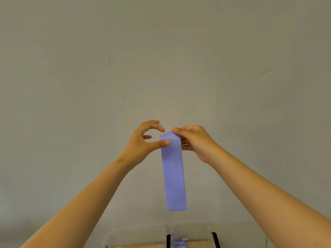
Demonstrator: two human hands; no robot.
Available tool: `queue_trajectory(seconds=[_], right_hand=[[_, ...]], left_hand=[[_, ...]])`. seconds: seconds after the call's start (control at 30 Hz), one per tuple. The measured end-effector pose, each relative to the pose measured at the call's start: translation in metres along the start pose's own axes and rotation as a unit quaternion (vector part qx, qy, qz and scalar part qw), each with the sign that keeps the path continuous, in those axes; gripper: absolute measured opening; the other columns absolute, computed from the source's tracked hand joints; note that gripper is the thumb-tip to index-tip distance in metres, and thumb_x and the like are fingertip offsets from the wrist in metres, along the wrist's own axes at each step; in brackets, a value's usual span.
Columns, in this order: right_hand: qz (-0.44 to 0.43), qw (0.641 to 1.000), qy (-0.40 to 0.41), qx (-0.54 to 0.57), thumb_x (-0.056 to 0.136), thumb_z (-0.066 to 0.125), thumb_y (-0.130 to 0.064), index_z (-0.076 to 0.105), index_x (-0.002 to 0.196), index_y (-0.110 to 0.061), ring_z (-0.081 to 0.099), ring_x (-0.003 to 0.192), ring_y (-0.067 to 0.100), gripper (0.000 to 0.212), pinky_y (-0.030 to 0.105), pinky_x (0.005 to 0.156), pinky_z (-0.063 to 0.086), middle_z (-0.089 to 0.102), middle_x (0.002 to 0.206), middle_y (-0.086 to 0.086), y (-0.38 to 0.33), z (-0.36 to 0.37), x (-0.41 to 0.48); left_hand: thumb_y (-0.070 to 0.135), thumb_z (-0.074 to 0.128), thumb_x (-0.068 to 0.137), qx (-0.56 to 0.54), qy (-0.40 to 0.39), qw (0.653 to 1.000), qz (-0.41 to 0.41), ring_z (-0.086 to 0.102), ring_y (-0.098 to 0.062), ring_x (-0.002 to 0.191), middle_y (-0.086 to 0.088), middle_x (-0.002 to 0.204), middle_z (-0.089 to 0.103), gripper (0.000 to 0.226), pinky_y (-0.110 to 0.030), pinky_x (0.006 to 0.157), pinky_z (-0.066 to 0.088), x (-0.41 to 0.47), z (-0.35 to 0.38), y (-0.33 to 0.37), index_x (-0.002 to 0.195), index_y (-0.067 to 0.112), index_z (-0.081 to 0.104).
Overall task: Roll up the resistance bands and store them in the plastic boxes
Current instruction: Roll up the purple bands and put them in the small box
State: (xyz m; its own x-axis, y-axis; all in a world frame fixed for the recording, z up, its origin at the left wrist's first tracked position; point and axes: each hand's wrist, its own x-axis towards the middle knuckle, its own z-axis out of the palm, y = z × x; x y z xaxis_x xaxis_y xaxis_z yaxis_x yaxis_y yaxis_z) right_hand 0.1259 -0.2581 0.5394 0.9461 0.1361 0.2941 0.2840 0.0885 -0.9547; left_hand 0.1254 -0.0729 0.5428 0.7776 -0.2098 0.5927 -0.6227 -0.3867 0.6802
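A flat purple resistance band (174, 176) hangs straight down in the air in front of a plain wall. My right hand (194, 141) pinches its top right corner. My left hand (146, 141) has its thumb pressed on the band's top left edge, with the other fingers curled apart above it. Two clear plastic boxes stand at the bottom edge of the view: the left box (136, 235) and the right box (191, 233). Something purple (180, 245) lies in the right box, mostly cut off by the frame.
A bare grey-beige wall (161, 59) fills most of the view. A black-edged flat object (215, 240) lies under or behind the right box. A strip of wooden surface (139, 246) shows at the very bottom.
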Motion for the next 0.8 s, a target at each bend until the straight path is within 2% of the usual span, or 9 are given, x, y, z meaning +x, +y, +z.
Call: queue_trajectory(seconds=[0.1, 0.23, 0.33, 0.4, 0.5, 0.57, 0.63, 0.73, 0.8], right_hand=[[0.007, 1.000, 0.004, 0.019, 0.092, 0.062, -0.023, 0.068, 0.082, -0.004, 0.071, 0.074, 0.022, 0.022, 0.024, 0.063, 0.055, 0.074, 0.084, 0.013, -0.002, -0.001, -0.001], [0.023, 0.999, 0.014, -0.024, 0.092, 0.061, -0.033, 0.069, 0.098, 0.006, 0.071, 0.076, 0.023, 0.040, 0.024, 0.062, 0.055, 0.073, 0.088, 0.016, -0.003, -0.002, -0.001], [0.025, 0.991, 0.082, -0.099, 0.091, 0.059, -0.045, 0.066, 0.084, -0.005, 0.062, 0.071, 0.018, 0.041, 0.025, 0.062, 0.049, 0.065, 0.080, 0.006, -0.004, -0.001, 0.000], [0.019, 0.975, 0.129, -0.182, 0.090, 0.056, -0.053, 0.053, 0.072, -0.015, 0.052, 0.069, 0.017, 0.041, 0.026, 0.059, 0.038, 0.054, 0.076, 0.002, -0.005, -0.002, 0.000], [0.044, 0.951, 0.117, -0.281, 0.093, 0.044, -0.059, 0.034, 0.064, -0.018, 0.035, 0.056, 0.017, 0.051, 0.030, 0.053, 0.024, 0.036, 0.063, -0.001, -0.007, -0.002, -0.001], [0.045, 0.941, 0.110, -0.316, 0.094, 0.040, -0.058, 0.030, 0.064, -0.018, 0.032, 0.055, 0.017, 0.051, 0.031, 0.054, 0.024, 0.033, 0.062, -0.002, -0.006, -0.001, -0.001], [0.023, 0.955, 0.109, -0.274, 0.095, 0.041, -0.055, 0.046, 0.075, -0.017, 0.047, 0.067, 0.016, 0.043, 0.029, 0.060, 0.032, 0.049, 0.075, -0.003, -0.006, 0.000, -0.001], [-0.048, 0.984, 0.083, -0.152, 0.095, 0.046, -0.050, 0.062, 0.105, -0.014, 0.063, 0.100, 0.014, 0.041, 0.030, 0.084, 0.047, 0.067, 0.105, -0.002, -0.006, 0.003, -0.001], [-0.082, 0.989, 0.049, -0.116, 0.094, 0.055, -0.040, 0.066, 0.104, -0.011, 0.067, 0.093, 0.010, 0.032, 0.029, 0.086, 0.052, 0.071, 0.100, 0.000, -0.009, 0.006, -0.002]], left_hand=[[0.020, 0.081, 0.073, 0.044, -0.029, 0.998, 0.022, 0.048, 0.003, 0.120, 0.018, 0.128, 0.053, 0.023, -0.020, 0.094, 0.040, 0.000, 0.004, -0.001, 0.093, 0.026, 0.070], [0.021, 0.073, 0.082, 0.018, 0.003, 1.000, 0.018, 0.058, -0.002, 0.110, 0.013, 0.116, 0.064, 0.004, -0.026, 0.092, 0.045, 0.005, 0.007, 0.003, 0.083, 0.018, 0.072], [0.020, 0.067, 0.088, -0.038, 0.020, 0.999, -0.005, 0.064, -0.004, 0.097, 0.007, 0.102, 0.070, 0.011, -0.021, 0.086, 0.048, 0.008, 0.007, 0.010, 0.085, 0.012, 0.073], [0.019, 0.063, 0.091, -0.056, 0.028, 0.998, -0.010, 0.064, -0.006, 0.085, 0.004, 0.089, 0.071, 0.015, -0.022, 0.082, 0.049, 0.010, 0.008, 0.013, 0.084, 0.009, 0.072], [0.018, 0.059, 0.094, -0.061, 0.042, 0.997, -0.026, 0.061, -0.012, 0.078, -0.004, 0.081, 0.065, 0.022, -0.035, 0.081, 0.053, 0.015, 0.008, 0.014, 0.084, 0.000, 0.067], [0.017, 0.056, 0.096, -0.069, 0.045, 0.996, -0.033, 0.063, -0.013, 0.078, -0.003, 0.079, 0.065, 0.023, -0.034, 0.080, 0.056, 0.017, 0.008, 0.015, 0.084, -0.001, 0.066], [0.014, 0.054, 0.097, -0.076, 0.045, 0.996, -0.034, 0.064, -0.013, 0.075, -0.003, 0.078, 0.065, 0.022, -0.031, 0.076, 0.058, 0.018, 0.009, 0.017, 0.086, -0.002, 0.066], [0.011, 0.053, 0.097, -0.091, 0.040, 0.994, -0.040, 0.063, -0.013, 0.068, -0.007, 0.074, 0.064, 0.023, -0.026, 0.071, 0.058, 0.019, 0.012, 0.022, 0.090, -0.009, 0.064], [0.012, 0.052, 0.097, -0.092, 0.033, 0.994, -0.045, 0.064, -0.014, 0.067, -0.008, 0.074, 0.065, 0.025, -0.025, 0.069, 0.058, 0.018, 0.012, 0.024, 0.090, -0.010, 0.063]])
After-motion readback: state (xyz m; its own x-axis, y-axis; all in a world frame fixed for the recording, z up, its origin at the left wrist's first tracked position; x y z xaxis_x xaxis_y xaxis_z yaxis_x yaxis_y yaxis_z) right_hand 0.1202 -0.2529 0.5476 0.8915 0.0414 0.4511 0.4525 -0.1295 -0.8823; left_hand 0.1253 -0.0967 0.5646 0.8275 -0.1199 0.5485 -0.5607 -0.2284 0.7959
